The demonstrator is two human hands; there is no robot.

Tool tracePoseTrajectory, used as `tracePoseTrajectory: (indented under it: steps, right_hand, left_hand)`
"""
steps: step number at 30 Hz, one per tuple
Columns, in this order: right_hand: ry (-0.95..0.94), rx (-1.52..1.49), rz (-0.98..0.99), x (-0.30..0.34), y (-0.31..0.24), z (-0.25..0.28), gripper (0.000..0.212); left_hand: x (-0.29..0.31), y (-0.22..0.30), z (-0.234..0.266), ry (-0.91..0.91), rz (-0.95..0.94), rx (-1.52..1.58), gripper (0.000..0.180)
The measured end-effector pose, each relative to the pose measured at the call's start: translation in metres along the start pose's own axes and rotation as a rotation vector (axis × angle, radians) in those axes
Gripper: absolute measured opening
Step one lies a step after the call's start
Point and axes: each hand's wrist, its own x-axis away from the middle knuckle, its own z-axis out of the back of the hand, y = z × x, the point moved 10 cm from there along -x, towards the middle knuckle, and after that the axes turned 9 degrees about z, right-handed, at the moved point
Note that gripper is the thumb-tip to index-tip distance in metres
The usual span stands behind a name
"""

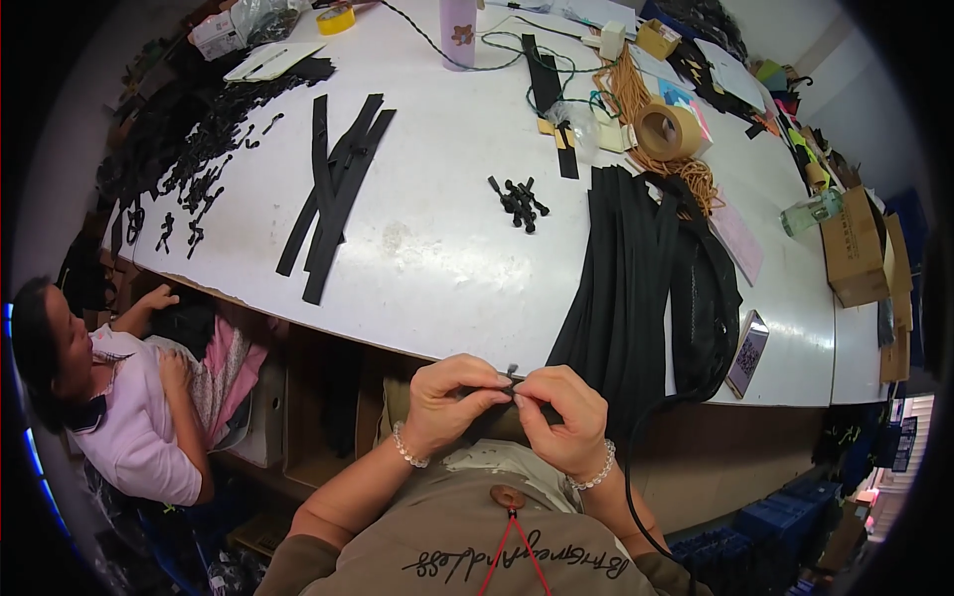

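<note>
Close together at the table's near edge, my left hand [445, 397] and my right hand [568, 415] pinch a small black corded piece [512, 371] between thumbs and forefingers. Its top end pokes up between my fingertips; the rest is hidden by them. A small heap of similar black knobbed pieces [519, 206] lies farther off on the white table [447, 288]. To the right of my hands, a bundle of long black strips [618, 268] hangs over the near edge.
Several black straps [343, 189] lie crossed at the left, beyond them a large spread of black pieces [214, 139]. Tape rolls, orange cord [686, 179], a phone [747, 355] and a cardboard box [853, 246] are on the right. Another person [149, 417] sits at the left edge.
</note>
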Motion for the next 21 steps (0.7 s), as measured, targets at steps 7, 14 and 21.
tracePoseTrajectory:
  steps: [7, 14, 21]
  right_hand:
    - [0.017, -0.021, -0.011, 0.005, 0.003, -0.003, 0.014]
    - [0.145, -0.29, -0.165, 0.008, 0.017, 0.009, 0.014]
    - [-0.069, -1.902, 0.533, -0.036, -0.132, 0.083, 0.042]
  left_hand:
    - [0.0, 0.001, -0.005, -0.048, 0.013, -0.075, 0.017]
    - [0.004, -0.004, -0.001, -0.009, -0.012, -0.059, 0.017]
    - [0.007, 0.009, 0.003, 0.011, -0.098, -0.031, 0.018]
